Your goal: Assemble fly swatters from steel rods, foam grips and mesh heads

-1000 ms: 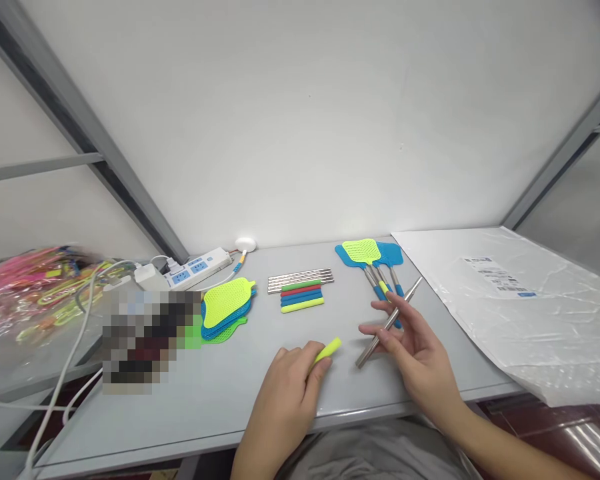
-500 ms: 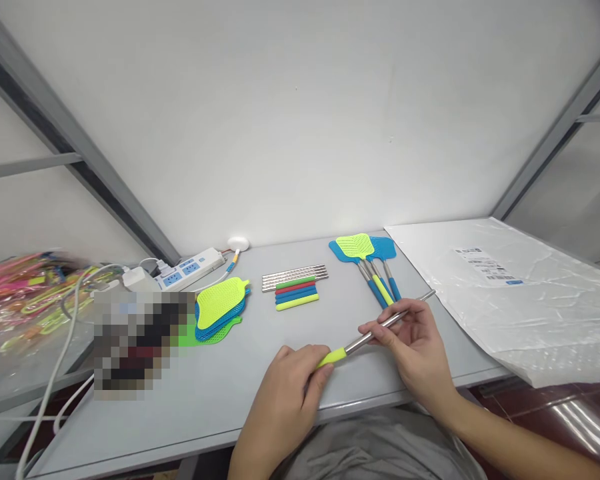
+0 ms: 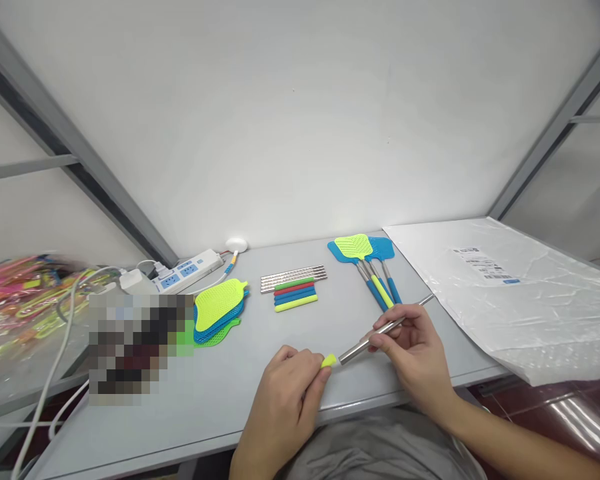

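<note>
My left hand (image 3: 287,397) is closed around a yellow-green handle grip (image 3: 329,361); only its end shows past the thumb. My right hand (image 3: 413,353) pinches a silver metal rod (image 3: 355,349) between thumb and fingers. The rod's near end points at the grip's mouth, with a narrow space between them. Beyond my hands lie several coloured handle grips (image 3: 296,302) and, behind those, several metal rods (image 3: 293,275) side by side. To the right of them rest fly swatters with blue and yellow heads (image 3: 354,247), metal shafts and coloured handles.
Loose swatter heads (image 3: 219,308) are stacked on the left of the grey table (image 3: 190,413). Near them stand a power strip (image 3: 193,270) with cables and a pixelated patch. A white bubble mailer (image 3: 460,293) covers the right side. Bagged colourful items (image 3: 40,300) lie far left.
The rod's end met the yellow-green grip before; now the two are slightly apart. My left hand shows less of the grip. The things on the table lie as before.
</note>
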The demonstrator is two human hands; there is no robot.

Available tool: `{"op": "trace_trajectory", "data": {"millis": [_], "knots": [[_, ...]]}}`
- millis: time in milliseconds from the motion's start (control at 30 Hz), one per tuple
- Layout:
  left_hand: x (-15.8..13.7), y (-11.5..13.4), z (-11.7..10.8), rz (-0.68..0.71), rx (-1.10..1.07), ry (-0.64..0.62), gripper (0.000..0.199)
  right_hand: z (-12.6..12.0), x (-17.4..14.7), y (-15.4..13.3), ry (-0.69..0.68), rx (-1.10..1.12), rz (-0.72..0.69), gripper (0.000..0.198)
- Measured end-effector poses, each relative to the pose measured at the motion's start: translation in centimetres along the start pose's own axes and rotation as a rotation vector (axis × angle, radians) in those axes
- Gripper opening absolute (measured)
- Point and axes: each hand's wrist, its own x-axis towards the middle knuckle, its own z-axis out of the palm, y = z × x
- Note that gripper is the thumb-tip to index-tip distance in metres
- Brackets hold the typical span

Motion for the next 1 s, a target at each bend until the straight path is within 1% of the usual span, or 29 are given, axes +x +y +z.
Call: {"op": "trace_trajectory", "data": {"millis": [167, 367, 567, 833, 1000], "knots": [[-0.06, -0.18, 0.10, -0.019, 0.030, 0.012, 0.018, 0.04, -0.01, -0.19, 0.019, 0.017, -0.018, 0.032], [0.23, -0.10, 0.09, -0.001, 0.046, -0.063, 0.020, 0.15, -0.01, -0.37, 0.025, 0.024, -0.013, 0.032], [0.36, -0.02, 0.11, -0.023, 0.056, -0.047, 0.015, 0.17, 0.08, -0.37, 0.025, 0.019, 0.000, 0.033], [-0.06, 0.07, 0.06, -0.010, 0.041, -0.125, 0.017, 0.06, -0.08, -0.10, 0.010, 0.030, -0.004, 0.033], [0.17, -0.02, 0.14, -0.004, 0.076, -0.088, 0.017, 0.09, -0.19, -0.20, 0.007, 0.031, 0.006, 0.034]]}}
